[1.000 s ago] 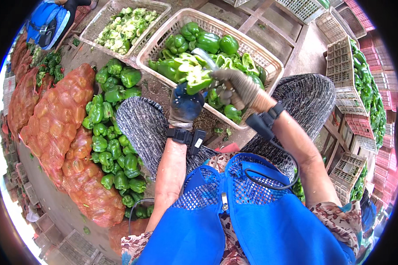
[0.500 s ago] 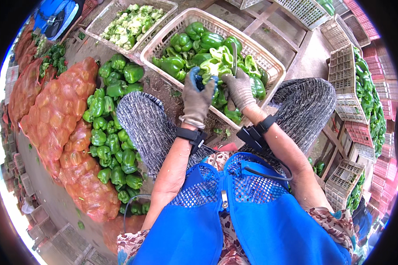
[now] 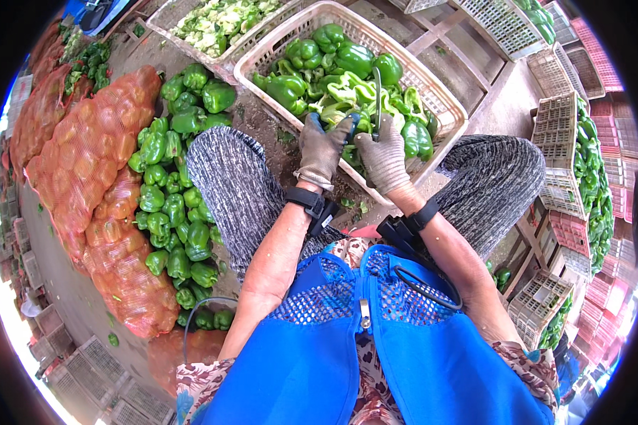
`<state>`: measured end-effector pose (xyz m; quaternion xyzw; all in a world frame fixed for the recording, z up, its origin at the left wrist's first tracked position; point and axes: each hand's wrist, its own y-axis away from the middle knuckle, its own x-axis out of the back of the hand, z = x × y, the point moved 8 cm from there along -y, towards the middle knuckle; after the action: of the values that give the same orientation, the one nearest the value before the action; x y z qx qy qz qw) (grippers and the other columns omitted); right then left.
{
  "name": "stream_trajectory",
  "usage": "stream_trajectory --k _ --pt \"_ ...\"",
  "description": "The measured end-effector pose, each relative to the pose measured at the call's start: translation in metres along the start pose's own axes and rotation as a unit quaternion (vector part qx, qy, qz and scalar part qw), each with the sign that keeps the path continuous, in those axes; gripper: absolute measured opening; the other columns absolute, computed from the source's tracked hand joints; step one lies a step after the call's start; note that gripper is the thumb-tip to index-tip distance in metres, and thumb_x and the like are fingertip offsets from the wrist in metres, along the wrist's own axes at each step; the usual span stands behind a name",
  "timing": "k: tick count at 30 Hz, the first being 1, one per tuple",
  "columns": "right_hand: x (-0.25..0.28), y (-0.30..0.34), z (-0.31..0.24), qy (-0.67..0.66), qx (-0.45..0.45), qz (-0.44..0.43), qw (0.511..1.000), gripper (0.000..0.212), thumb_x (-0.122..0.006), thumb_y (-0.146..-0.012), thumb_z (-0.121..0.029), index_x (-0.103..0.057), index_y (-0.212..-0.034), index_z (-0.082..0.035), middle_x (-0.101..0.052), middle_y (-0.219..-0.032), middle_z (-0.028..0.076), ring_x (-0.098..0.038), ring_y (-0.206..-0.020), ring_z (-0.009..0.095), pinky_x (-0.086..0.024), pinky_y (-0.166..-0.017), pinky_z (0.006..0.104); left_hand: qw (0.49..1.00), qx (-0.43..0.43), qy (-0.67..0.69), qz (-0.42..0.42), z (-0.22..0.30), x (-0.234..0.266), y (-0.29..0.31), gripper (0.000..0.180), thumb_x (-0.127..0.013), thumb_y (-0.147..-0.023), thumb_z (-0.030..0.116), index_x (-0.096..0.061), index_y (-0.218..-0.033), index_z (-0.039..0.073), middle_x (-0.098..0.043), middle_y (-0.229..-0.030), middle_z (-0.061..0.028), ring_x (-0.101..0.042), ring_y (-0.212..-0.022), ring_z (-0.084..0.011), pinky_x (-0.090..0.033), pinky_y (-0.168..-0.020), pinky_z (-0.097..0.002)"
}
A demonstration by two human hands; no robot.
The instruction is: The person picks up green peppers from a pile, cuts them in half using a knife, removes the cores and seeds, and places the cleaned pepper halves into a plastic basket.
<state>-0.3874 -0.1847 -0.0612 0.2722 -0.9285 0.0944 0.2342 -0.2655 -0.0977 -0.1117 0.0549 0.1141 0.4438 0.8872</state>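
Both my hands wear dirty knit gloves and work over the near edge of a pale plastic crate [image 3: 422,74]. My right hand [image 3: 384,157] is wrapped round the handle of a knife with a narrow, slightly curved blade [image 3: 378,95] pointing up and away. Beside it, my left hand [image 3: 322,150], its fingertips blue, grips a green bell pepper [image 3: 364,122]; much of the pepper is hidden by the gloves. Inside the crate lie whole green peppers [image 3: 354,59] and pale cut-open pieces [image 3: 351,91].
Left of my knees, loose green peppers [image 3: 177,205] lie on the ground against orange mesh sacks [image 3: 96,156]. A second crate [image 3: 166,21] with pale green scraps stands beyond at the left. Crates of green peppers [image 3: 554,131] are stacked at the right, near a wooden pallet [image 3: 439,32].
The crate and surroundings have shifted slightly in view. My hands have drawn closer together at the crate's near edge, and the light cut pepper between them earlier no longer shows there.
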Motion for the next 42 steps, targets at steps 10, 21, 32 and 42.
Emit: stream_trajectory --k 10,21,32,42 --pt "0.010 -0.008 0.030 -0.260 -0.262 -0.149 0.917 0.048 -0.061 -0.073 -0.005 -0.055 -0.120 0.005 -0.054 -0.057 0.005 -0.050 -0.039 0.015 -0.042 -0.037 0.0291 0.996 -0.049 -0.033 -0.070 0.011 -0.006 0.015 0.054 -0.082 -0.070 0.032 -0.058 -0.106 -0.001 -0.066 -0.097 -0.0078 -0.060 -0.084 -0.0144 -0.051 -0.078 -0.0288" --pt "0.020 -0.003 0.033 -0.344 -0.354 -0.190 0.849 0.025 -0.059 -0.072 -0.007 -0.058 -0.097 -0.004 -0.052 -0.061 0.001 -0.045 -0.039 0.011 -0.036 -0.035 0.0238 0.977 0.039 0.149 -0.146 0.027 -0.005 0.026 0.034 -0.071 -0.082 0.025 -0.063 -0.103 -0.001 -0.068 -0.093 -0.0046 -0.064 -0.082 -0.0094 -0.053 -0.075 -0.0230" --pt "0.018 -0.026 0.021 -0.366 -0.301 -0.118 0.873 0.016 -0.057 -0.074 -0.006 -0.057 -0.090 -0.002 -0.054 -0.061 0.004 -0.050 -0.041 0.014 -0.045 -0.039 0.0271 0.832 0.179 0.512 -0.118 0.004 0.009 0.005 0.043 -0.060 -0.087 0.036 -0.060 -0.116 0.005 -0.067 -0.101 -0.0107 -0.066 -0.086 -0.0265 -0.056 -0.076 -0.0383" --pt "-0.053 -0.140 -0.081 0.397 0.054 -0.170 0.900 0.061 -0.062 -0.085 -0.029 -0.037 -0.138 -0.009 -0.059 -0.109 0.020 -0.066 -0.091 0.035 -0.054 -0.080 0.0444 0.823 0.143 0.543 -0.082 0.007 0.052 -0.003 0.040 -0.060 -0.086 0.032 -0.060 -0.115 0.004 -0.067 -0.105 -0.0096 -0.066 -0.090 -0.0254 -0.057 -0.075 -0.0384"
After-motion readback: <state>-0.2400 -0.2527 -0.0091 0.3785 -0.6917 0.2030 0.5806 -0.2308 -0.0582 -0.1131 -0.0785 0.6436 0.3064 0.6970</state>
